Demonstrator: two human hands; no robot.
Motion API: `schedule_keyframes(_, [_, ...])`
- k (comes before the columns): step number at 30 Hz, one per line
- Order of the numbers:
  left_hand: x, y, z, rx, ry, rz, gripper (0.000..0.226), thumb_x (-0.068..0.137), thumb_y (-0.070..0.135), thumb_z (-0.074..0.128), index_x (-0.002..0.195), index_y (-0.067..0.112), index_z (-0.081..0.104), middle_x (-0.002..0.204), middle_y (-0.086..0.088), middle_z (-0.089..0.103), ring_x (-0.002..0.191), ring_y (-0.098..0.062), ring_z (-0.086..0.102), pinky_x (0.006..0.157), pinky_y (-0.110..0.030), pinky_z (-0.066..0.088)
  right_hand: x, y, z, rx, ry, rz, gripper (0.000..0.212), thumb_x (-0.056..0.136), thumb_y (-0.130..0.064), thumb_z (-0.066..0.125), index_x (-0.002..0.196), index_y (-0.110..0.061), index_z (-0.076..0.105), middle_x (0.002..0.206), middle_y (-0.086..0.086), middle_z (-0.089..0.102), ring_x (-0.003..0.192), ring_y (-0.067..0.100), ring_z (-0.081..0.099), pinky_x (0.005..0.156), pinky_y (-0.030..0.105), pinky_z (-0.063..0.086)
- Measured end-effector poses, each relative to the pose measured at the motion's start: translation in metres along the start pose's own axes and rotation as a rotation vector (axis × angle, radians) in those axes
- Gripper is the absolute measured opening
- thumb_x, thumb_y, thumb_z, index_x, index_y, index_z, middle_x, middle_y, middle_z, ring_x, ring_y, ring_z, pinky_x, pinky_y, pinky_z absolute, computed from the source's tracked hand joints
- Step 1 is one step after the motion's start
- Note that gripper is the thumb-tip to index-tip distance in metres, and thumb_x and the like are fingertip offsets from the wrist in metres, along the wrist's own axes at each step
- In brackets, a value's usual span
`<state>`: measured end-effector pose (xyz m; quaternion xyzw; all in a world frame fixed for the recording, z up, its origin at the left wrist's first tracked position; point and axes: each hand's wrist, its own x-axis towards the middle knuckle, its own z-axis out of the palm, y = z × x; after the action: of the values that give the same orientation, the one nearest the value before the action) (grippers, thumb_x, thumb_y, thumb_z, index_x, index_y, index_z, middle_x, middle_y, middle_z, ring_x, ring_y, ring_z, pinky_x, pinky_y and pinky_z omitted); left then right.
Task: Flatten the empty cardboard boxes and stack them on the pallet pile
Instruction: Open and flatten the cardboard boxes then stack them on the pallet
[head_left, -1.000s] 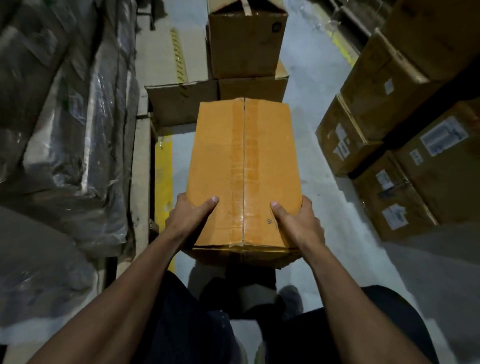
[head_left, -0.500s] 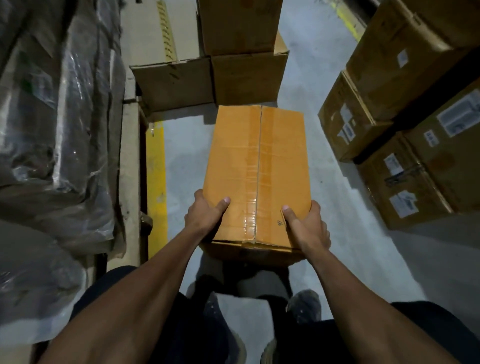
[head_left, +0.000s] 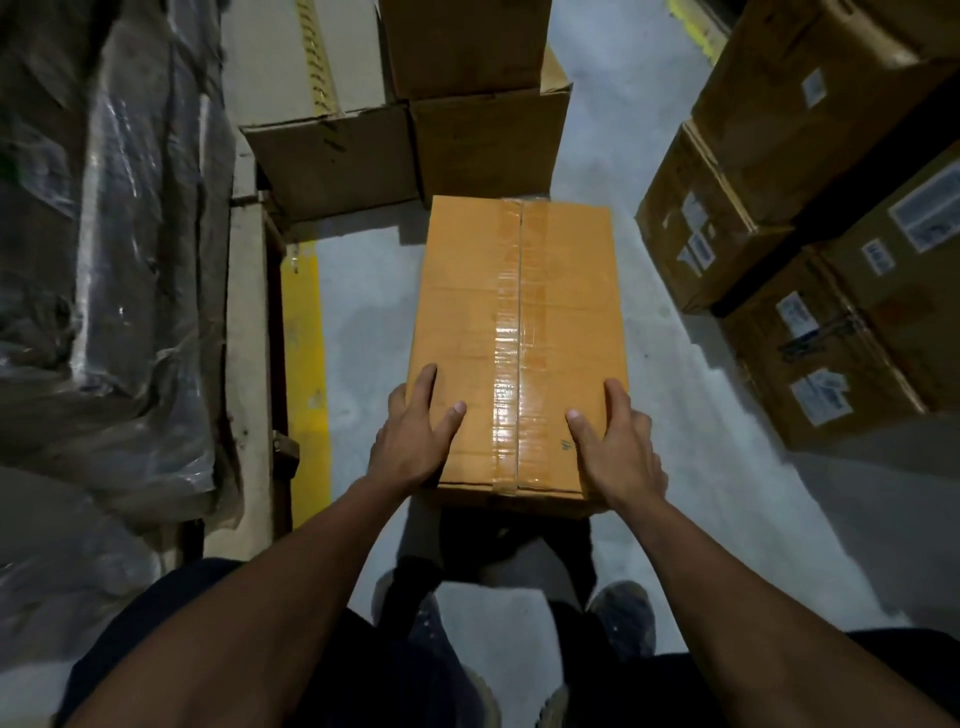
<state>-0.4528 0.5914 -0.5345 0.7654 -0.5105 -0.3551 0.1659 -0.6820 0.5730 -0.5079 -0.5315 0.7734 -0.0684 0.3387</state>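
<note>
Box in hand: an orange-brown cardboard box (head_left: 519, 343), still full-shaped, top flaps closed and sealed along the centre seam with clear tape (head_left: 506, 364); what is inside cannot be seen
Where it is: held out over the grey floor (head_left: 363, 312), its far end near the brown cartons (head_left: 405, 140) stacked ahead
Left hand (head_left: 415, 441): clasps the near left corner, thumb and a finger laid on the top face, the other fingers round the side
Right hand (head_left: 613, 447): grasps the near right corner likewise, thumb on top
Other containers: labelled cartons (head_left: 779, 260) stacked at right, all closed; plastic-wrapped load (head_left: 104, 260) at left beside a yellow floor line (head_left: 306, 374)
Since half a second ago: the box sits farther from the body and lower, possibly nearing the floor, though contact is hidden; both hands have kept their hold, the left one now spread wider on top
</note>
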Motion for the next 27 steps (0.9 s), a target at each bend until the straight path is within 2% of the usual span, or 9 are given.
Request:
schedule_keyframes(2, [-0.007, -0.006, -0.009, 0.115, -0.139, 0.019, 0.088, 0.087, 0.076, 0.042, 0.156, 0.040, 0.000, 0.162, -0.008, 0.010, 0.138, -0.038, 0.039, 0.109, -0.054, 0.038, -0.006, 0.000, -0.008, -0.085, -0.095, 0.003, 0.078, 0.094, -0.069, 0.040, 0.155, -0.044, -0.001, 0.152, 0.010, 0.028, 0.130, 0.039, 0.044, 0.103, 0.052, 0.037])
schedule_keyframes(5, [-0.022, -0.022, -0.021, 0.206, -0.337, 0.059, 0.114, 0.071, 0.086, 0.054, 0.152, 0.046, -0.016, 0.164, -0.006, -0.005, 0.144, -0.037, 0.031, 0.114, -0.053, 0.034, -0.018, 0.006, -0.022, -0.216, -0.286, -0.037, 0.101, 0.085, -0.070, 0.058, 0.154, -0.045, -0.011, 0.151, 0.011, 0.021, 0.131, 0.038, 0.042, 0.103, 0.049, 0.037])
schedule_keyframes(7, [-0.031, -0.030, -0.024, 0.252, -0.399, 0.089, 0.126, 0.066, 0.082, 0.065, 0.149, 0.048, -0.024, 0.164, -0.008, -0.007, 0.144, -0.038, 0.030, 0.115, -0.051, 0.034, -0.027, 0.012, -0.026, -0.276, -0.375, -0.069, 0.121, 0.077, -0.064, 0.073, 0.152, -0.045, -0.019, 0.149, 0.011, 0.014, 0.133, 0.037, 0.040, 0.107, 0.049, 0.038])
schedule_keyframes(10, [-0.037, -0.031, -0.015, 0.214, -0.365, 0.095, 0.129, 0.072, 0.060, 0.079, 0.151, 0.045, -0.021, 0.161, -0.016, 0.003, 0.139, -0.040, 0.037, 0.112, -0.047, 0.037, -0.035, 0.019, -0.021, -0.312, -0.397, -0.096, 0.136, 0.071, -0.052, 0.084, 0.149, -0.045, -0.027, 0.147, 0.010, 0.008, 0.132, 0.036, 0.038, 0.109, 0.050, 0.038])
schedule_keyframes(13, [-0.039, -0.029, -0.004, 0.132, -0.214, 0.074, 0.120, 0.075, 0.049, 0.082, 0.155, 0.044, -0.007, 0.151, -0.020, 0.030, 0.132, -0.039, 0.044, 0.107, -0.046, 0.039, -0.039, 0.021, -0.009, -0.282, -0.260, -0.107, 0.127, 0.077, -0.043, 0.083, 0.151, -0.046, -0.020, 0.144, 0.010, 0.012, 0.127, 0.033, 0.040, 0.104, 0.047, 0.040])
schedule_keyframes(17, [-0.038, -0.026, -0.007, 0.143, -0.162, 0.106, 0.116, 0.072, 0.054, 0.082, 0.158, 0.037, 0.005, 0.142, -0.018, 0.047, 0.126, -0.036, 0.050, 0.099, -0.042, 0.042, -0.043, 0.018, 0.003, -0.196, -0.114, -0.109, 0.116, 0.081, -0.037, 0.081, 0.156, -0.043, -0.007, 0.142, 0.013, 0.018, 0.125, 0.035, 0.039, 0.104, 0.047, 0.039])
schedule_keyframes(21, [-0.039, -0.008, -0.026, 0.222, -0.107, 0.149, 0.108, 0.076, 0.058, 0.076, 0.158, 0.033, 0.012, 0.141, -0.014, 0.054, 0.123, -0.036, 0.054, 0.091, -0.040, 0.045, -0.048, 0.006, -0.010, -0.151, -0.048, -0.108, 0.107, 0.081, -0.040, 0.080, 0.157, -0.042, 0.004, 0.139, 0.015, 0.026, 0.125, 0.039, 0.039, 0.102, 0.046, 0.039])
schedule_keyframes(27, [-0.052, 0.045, -0.090, 0.268, 0.000, 0.276, 0.085, 0.084, 0.062, 0.064, 0.155, 0.028, 0.033, 0.144, -0.009, 0.055, 0.128, -0.033, 0.053, 0.094, -0.039, 0.044, -0.069, -0.016, -0.063, -0.076, 0.091, -0.215, 0.086, 0.083, -0.061, 0.067, 0.154, -0.042, 0.024, 0.135, 0.017, 0.035, 0.126, 0.041, 0.037, 0.102, 0.045, 0.038])
